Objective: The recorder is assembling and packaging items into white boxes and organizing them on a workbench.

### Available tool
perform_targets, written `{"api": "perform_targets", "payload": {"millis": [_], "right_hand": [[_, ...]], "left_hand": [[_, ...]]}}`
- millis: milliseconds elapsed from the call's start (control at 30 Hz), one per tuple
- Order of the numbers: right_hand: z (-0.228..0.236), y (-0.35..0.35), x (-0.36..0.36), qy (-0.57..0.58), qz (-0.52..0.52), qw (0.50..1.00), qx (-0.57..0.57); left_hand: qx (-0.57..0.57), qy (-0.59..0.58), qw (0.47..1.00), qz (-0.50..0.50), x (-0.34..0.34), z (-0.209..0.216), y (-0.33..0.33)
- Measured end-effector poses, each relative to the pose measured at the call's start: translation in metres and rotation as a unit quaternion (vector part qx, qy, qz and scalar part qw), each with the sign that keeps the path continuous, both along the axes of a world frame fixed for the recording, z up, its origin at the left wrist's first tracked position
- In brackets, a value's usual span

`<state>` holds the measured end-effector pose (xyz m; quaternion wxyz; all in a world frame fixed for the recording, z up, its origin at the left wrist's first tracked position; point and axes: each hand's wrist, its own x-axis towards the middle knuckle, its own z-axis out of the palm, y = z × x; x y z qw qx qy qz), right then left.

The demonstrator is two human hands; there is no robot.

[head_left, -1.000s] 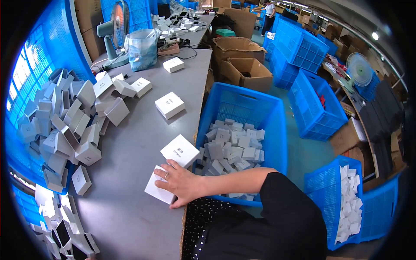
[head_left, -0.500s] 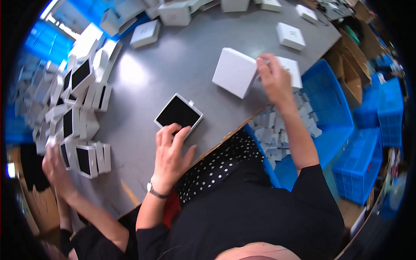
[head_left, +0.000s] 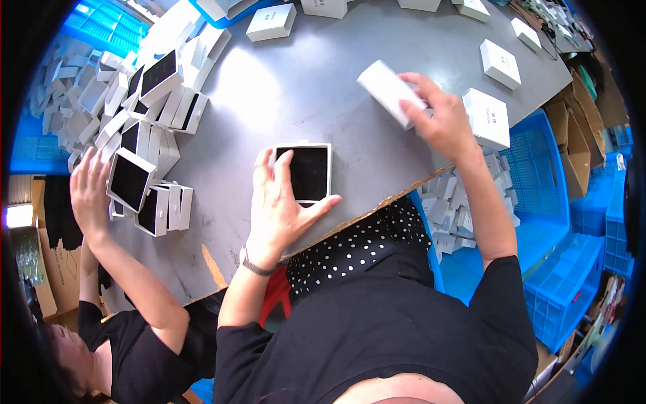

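Note:
A square white box base [head_left: 330,165] with a black inside lies on the grey table in front of me, a small tab at its far edge. My left hand [head_left: 279,209] holds it, fingers along its left side and over the rim, thumb at the near edge. Further right, my right hand [head_left: 441,118] grips a white box lid [head_left: 389,93], tilted and raised off the table; motion blurs it slightly. Just right of that hand sits a closed white box [head_left: 488,118] with small dark print.
At left, a co-worker's hand [head_left: 91,192] touches an open box [head_left: 131,178] by piled white boxes. More white boxes [head_left: 501,64] stand along the far side. Below the table's right edge, a blue crate [head_left: 538,161] holds small white pieces [head_left: 457,209].
The box base has turned to sit square to me, and my left hand now grips its side and near edge. My right hand has tilted the white lid up.

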<state>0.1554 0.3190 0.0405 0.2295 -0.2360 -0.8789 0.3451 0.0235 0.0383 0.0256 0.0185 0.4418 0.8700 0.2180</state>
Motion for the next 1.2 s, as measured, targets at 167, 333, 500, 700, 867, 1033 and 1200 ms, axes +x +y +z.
{"api": "perform_targets", "payload": {"millis": [167, 333, 500, 700, 867, 1033, 1200], "right_hand": [[-0.01, 0.051, 0.003, -0.027, -0.138, 0.99, -0.014], [-0.033, 0.009, -0.027, -0.115, -0.124, 0.946, 0.277], [-0.026, 0.003, -0.011, -0.069, 0.149, 0.958, 0.235], [-0.028, -0.008, 0.018, -0.02, 0.194, 0.962, 0.19], [-0.027, -0.05, 0.027, 0.012, 0.221, 0.962, 0.158], [-0.029, -0.057, 0.033, 0.042, 0.237, 0.962, 0.125], [-0.031, -0.05, 0.026, 0.052, 0.237, 0.962, 0.127]], "left_hand": [[-0.037, -0.094, 0.995, -0.011, 0.0, 0.025, -0.003], [-0.132, -0.033, 0.99, 0.02, 0.004, 0.029, 0.008], [-0.036, 0.036, 0.995, -0.085, -0.005, 0.022, -0.004], [0.016, -0.024, 0.995, -0.093, 0.005, -0.01, 0.009], [-0.001, -0.017, 0.997, -0.07, 0.013, -0.006, 0.013], [-0.017, 0.007, 0.996, -0.086, 0.0, -0.007, 0.004], [0.077, -0.054, 0.988, -0.119, -0.006, -0.015, 0.002]]}}
